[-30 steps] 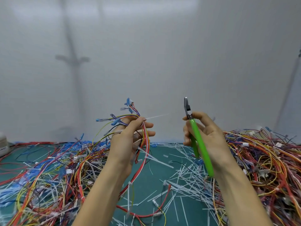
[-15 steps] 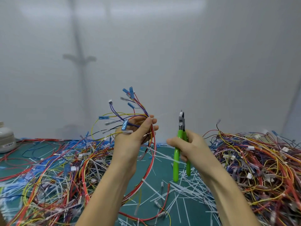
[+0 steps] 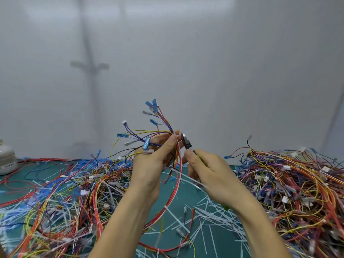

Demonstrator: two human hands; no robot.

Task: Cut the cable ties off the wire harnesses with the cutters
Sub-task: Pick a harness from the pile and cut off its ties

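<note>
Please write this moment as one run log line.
left hand: holds wire harness | right hand: grips cutters | cutter head: at harness near left thumb

A plain pale grey wall (image 3: pixel 232 67) rises behind the grip, with soft glare (image 3: pixel 134 7) near its top. Up-left of the grip it bears a blurred cross-shaped shadow (image 3: pixel 90 65). Beneath the grip lies a dark green table mat (image 3: pixel 186 197); far left stands a white container (image 3: pixel 6 160).

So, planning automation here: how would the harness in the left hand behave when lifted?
Probably floppy: the wire harness droops in a long red loop from the left hand to the mat. Likely light, since one hand holds it up. It may snag: its lower loop lies among cut ties.
</note>
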